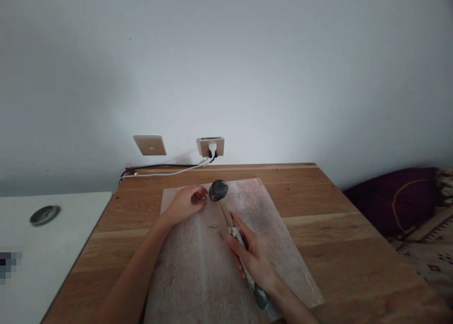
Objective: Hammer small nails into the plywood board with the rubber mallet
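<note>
My right hand (249, 251) is wrapped round the handle of a mallet (218, 190). The mallet has a dark, worn round head, bare wood below it and a whitish, patchy covering lower down the handle. To the left of the mallet head, my left hand (189, 201) has its fingers curled together over a worn board (191, 277). Whatever those fingers hold, if anything, is too small to make out. Two small thin pieces, perhaps nails, lie on the board between the hands: one small piece (212, 227) and another thin piece (220, 235).
The board rests on a wooden table (318, 239) against a wall. White and black cables (166, 173) run along its back edge to a wall socket (212, 147). At left, a white surface (53, 262) carries a round dark dish-like object (45, 215). Purple fabric (396, 199) lies at right.
</note>
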A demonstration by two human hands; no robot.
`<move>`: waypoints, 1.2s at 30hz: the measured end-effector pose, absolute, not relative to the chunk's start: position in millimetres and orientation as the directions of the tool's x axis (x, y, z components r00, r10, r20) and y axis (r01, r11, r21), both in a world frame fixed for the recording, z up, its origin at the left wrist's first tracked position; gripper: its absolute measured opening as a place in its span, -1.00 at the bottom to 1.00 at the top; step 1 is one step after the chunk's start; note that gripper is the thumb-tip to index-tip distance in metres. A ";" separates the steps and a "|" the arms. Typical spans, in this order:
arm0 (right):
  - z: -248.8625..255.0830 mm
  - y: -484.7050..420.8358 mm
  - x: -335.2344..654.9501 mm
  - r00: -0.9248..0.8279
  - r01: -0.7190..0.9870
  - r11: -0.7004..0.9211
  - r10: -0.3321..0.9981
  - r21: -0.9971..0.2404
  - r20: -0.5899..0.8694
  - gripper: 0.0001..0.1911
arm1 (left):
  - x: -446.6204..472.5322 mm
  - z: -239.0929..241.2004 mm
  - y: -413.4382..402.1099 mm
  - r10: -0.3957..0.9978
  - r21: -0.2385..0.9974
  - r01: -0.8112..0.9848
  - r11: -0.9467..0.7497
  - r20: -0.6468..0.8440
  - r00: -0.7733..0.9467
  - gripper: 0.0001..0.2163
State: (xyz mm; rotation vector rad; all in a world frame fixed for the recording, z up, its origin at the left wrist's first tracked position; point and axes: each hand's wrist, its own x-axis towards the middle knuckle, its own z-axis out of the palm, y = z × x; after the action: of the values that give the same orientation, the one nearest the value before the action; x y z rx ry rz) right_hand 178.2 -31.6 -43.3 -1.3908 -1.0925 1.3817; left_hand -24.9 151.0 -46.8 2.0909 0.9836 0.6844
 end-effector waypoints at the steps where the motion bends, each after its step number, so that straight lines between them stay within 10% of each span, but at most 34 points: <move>1: -43.5 -32.4 178.0 0.002 0.024 -0.237 0.971 -0.971 -0.237 -0.13 | -24.6 -46.9 150.4 0.819 0.780 0.445 -0.441 0.146 0.555 -0.86; 31: -34.4 -19.3 169.6 -0.014 0.109 -0.250 0.967 -0.962 -0.253 -0.09 | -24.3 -50.1 144.0 0.890 0.796 0.503 -0.338 0.096 0.446 -0.94; 36: -37.1 -22.3 164.1 -0.035 0.088 -0.241 0.969 -0.967 -0.244 -0.11 | -24.5 -52.8 145.8 0.882 0.813 0.466 -0.350 0.119 0.455 -0.63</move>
State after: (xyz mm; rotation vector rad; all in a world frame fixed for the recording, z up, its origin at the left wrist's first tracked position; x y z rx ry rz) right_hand 164.1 -22.3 -37.1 -1.4306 -1.1790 1.3836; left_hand -24.5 145.8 -52.8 1.9814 1.1247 0.7315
